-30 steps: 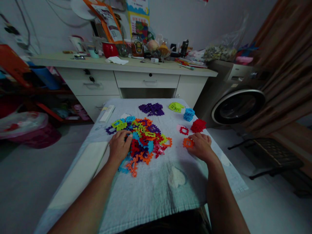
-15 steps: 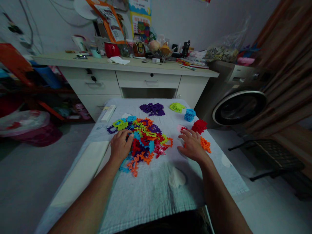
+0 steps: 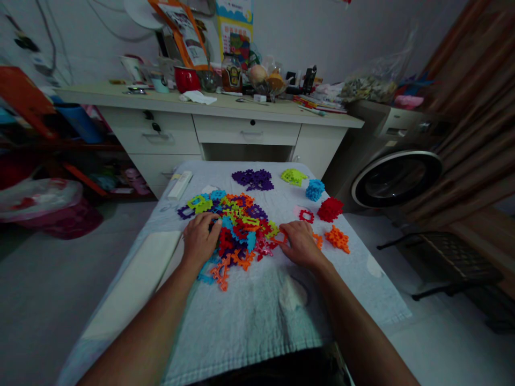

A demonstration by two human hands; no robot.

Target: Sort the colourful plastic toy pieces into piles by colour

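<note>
A heap of flat plastic interlocking pieces in several colours lies on a pale towel over a small table. My left hand rests on the heap's left edge, fingers curled over pieces. My right hand is at the heap's right edge, its fingertips touching an orange piece. To the right lie sorted groups: an orange cluster, a red cluster, a blue cluster, a lime group and a purple group. A single red piece lies near the red cluster.
A cluttered white desk with drawers stands behind the table. A washing machine is at the right, with a dark chair beside it. Bags and bins crowd the floor at the left. A white box lies at the towel's far left.
My right hand left an orange piece at the orange cluster on the right and moved left to the heap's edge. My left hand stayed on the heap.
</note>
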